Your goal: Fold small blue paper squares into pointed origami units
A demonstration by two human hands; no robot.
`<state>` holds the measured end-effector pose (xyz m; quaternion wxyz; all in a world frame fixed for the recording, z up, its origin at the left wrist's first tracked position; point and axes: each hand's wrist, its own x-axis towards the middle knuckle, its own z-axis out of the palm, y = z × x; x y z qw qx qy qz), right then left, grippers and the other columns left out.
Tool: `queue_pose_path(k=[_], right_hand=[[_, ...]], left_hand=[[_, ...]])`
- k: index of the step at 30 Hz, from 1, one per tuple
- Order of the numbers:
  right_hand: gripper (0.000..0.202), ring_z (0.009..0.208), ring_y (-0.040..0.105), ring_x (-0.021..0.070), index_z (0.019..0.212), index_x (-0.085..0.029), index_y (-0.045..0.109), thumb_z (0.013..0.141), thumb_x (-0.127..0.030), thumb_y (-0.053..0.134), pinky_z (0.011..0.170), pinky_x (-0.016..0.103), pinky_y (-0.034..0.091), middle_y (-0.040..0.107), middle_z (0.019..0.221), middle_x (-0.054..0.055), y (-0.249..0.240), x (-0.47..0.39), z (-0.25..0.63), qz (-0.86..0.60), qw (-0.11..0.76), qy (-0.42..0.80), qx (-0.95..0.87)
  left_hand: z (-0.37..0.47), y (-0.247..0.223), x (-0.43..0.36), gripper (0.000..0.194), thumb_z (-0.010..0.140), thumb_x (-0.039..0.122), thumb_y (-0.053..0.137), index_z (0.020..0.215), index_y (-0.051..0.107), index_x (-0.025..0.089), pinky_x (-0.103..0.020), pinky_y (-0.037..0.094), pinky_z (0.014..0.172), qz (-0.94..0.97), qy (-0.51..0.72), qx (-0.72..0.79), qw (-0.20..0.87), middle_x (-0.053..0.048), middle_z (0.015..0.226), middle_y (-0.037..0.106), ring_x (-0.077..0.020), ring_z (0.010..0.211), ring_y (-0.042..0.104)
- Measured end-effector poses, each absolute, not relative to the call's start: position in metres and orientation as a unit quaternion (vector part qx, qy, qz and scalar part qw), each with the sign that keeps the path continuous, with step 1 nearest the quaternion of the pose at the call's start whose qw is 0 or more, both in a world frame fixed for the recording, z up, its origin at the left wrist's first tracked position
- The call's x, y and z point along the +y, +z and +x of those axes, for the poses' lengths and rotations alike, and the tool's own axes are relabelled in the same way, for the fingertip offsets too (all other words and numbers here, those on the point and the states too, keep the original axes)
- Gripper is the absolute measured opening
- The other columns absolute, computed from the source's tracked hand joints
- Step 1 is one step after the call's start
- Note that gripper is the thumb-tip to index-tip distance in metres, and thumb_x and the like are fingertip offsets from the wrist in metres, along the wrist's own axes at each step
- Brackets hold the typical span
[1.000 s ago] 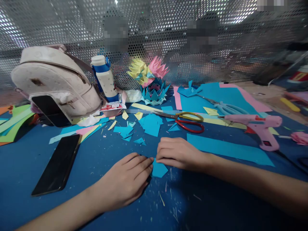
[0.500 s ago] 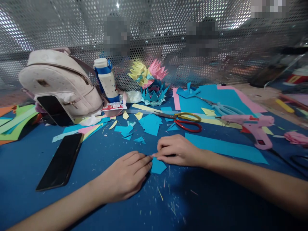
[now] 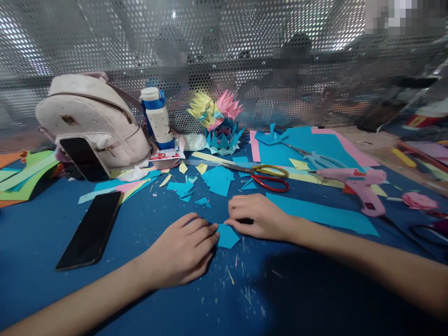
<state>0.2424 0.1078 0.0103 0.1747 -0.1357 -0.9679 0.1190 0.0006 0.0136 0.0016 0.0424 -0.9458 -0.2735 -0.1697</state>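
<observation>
Blue paper [image 3: 228, 237], left part hidden

left hand [image 3: 187, 249] palm-down, right hand [image 3: 257, 217] curled

Pale backpack [image 3: 87, 112], blue-and-white bottle [image 3: 157, 121], phone lying flat [image 3: 89, 231]

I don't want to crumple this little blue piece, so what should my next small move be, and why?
Perhaps press along the upper edge of the small blue paper with your right hand. Your left hand touches the paper's left side and could steady it, while the right hand is at its upper corner. Whether that edge is folded is hard to tell.
</observation>
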Motion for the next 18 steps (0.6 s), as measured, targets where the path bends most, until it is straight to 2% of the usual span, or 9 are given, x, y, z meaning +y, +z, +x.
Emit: queue_pose_path(k=[3,6,13,18], right_hand=[[0.010,0.077,0.056,0.0124,0.087,-0.018,0.063,0.093,-0.026,0.061,0.064,0.024,0.036,0.062,0.082,0.000,0.009,0.100,0.237,-0.238,0.160,0.193,-0.938],[0.015,0.076,0.055,0.0125,0.086,-0.019,0.061,0.087,-0.030,0.070,0.063,0.023,0.034,0.061,0.081,-0.002,0.010,0.093,0.232,-0.285,0.142,0.212,-0.924],[0.003,0.076,0.055,0.0128,0.084,-0.019,0.062,0.085,-0.016,0.063,0.065,0.023,0.036,0.062,0.079,-0.001,0.006,0.087,0.230,-0.286,0.168,0.212,-0.919],[0.006,0.075,0.057,0.0124,0.086,-0.020,0.065,0.088,-0.018,0.059,0.064,0.023,0.036,0.065,0.081,0.000,0.001,0.084,0.230,-0.262,0.195,0.182,-0.927]], left_hand=[[0.001,0.002,0.013,0.031,0.097,0.019,0.046,0.122,0.060,0.008,-0.047,0.049,0.098,-0.945,-0.168,-0.278,0.036,-0.014,0.121,0.066,-0.0259,0.110,0.060],[0.002,0.004,0.013,0.030,0.097,0.018,0.044,0.121,0.060,0.009,-0.046,0.049,0.097,-0.943,-0.179,-0.279,0.037,-0.014,0.116,0.066,-0.0256,0.109,0.060],[0.001,0.003,0.012,0.029,0.096,0.017,0.045,0.118,0.062,0.009,-0.045,0.049,0.098,-0.943,-0.189,-0.272,0.043,-0.014,0.112,0.067,-0.0250,0.107,0.061],[0.000,0.000,0.013,0.029,0.095,0.017,0.047,0.118,0.062,0.008,-0.044,0.048,0.098,-0.942,-0.200,-0.266,0.042,-0.013,0.115,0.068,-0.0245,0.106,0.062]])
